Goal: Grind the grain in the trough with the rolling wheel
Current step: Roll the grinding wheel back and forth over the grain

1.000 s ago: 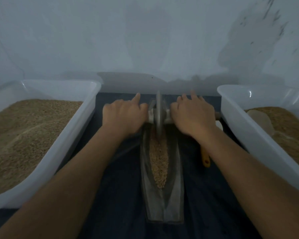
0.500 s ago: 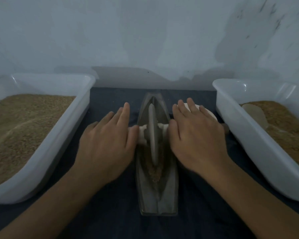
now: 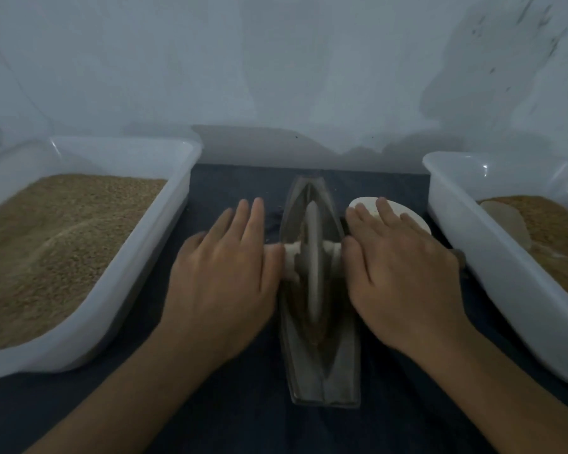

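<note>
While both forearms reach in from the near edge, layout left to right: left tub (image 3: pixel 164 244), white plastic, holding brown grain, its inner wall just beside the left hand (image 3: pixel 223 276). Left hand flat, palm down, fingers (image 3: pixel 254 217) straight and slightly spread, pressing the left axle stub (image 3: pixel 289 262), not wrapped round it. Rolling wheel (image 3: pixel 312 267) upright on edge in the trough (image 3: pixel 322 368), about mid-length; grain (image 3: pixel 315 335) shows in the groove under and just behind it. Trough runs lengthwise away from the person on the dark tabletop (image 3: pixel 230 181), free groove ahead and behind the wheel. Right hand (image 3: pixel 404 276) mirrors the left, fingers straight, over the right stub, fingertips over a pale scoop (image 3: pixel 410 214). Right tub (image 3: pixel 505 273) close beside it, with grain inside.
</note>
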Demonstrator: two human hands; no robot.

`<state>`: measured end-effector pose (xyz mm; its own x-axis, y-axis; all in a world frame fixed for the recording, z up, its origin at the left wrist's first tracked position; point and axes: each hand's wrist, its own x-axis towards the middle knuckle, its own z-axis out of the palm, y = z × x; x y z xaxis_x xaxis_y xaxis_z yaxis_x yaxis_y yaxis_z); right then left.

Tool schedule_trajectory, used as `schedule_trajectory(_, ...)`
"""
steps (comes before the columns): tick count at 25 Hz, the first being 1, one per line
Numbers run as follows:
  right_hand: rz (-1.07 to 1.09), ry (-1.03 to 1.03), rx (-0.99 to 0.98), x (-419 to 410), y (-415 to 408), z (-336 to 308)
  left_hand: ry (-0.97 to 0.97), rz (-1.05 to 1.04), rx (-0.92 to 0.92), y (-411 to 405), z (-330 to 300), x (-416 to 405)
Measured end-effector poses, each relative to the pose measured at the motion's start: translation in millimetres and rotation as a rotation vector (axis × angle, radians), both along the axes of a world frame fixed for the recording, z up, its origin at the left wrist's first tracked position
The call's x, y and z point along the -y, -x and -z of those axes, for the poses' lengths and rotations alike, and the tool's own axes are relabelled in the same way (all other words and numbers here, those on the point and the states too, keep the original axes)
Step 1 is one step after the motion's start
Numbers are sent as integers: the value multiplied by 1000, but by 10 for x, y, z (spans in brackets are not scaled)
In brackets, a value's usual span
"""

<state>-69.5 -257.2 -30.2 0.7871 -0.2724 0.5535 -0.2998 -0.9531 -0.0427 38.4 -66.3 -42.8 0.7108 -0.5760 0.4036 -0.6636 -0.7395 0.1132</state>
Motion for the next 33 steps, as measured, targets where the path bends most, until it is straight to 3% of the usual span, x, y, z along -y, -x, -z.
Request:
schedule_trajectory(2,-31,45,8,-29,28,-45,14,24,8,17,41,-100)
schedule_trajectory(5,40,-51,-167,95,-312,-171,-39,-19,-7,-306,-88,216)
schedule_trajectory(8,181,-181,-290,325,-825,-345,-87,-65,-156,-787,-314,675)
schedule_trajectory(12,125,-95,-244,222,-741,-257,-214,-74,-102,-678,-212,496)
schedule_trajectory(17,32,-3,-3,-101,37,-52,-27,13,19,118,-7,-104)
schedule_trajectory(27,124,-180,-141,271,-742,-162,-130,-108,-2,-697,-326,656)
schedule_trajectory(33,-52,-19,26,-30,83,22,36,67,60,42,21,-82)
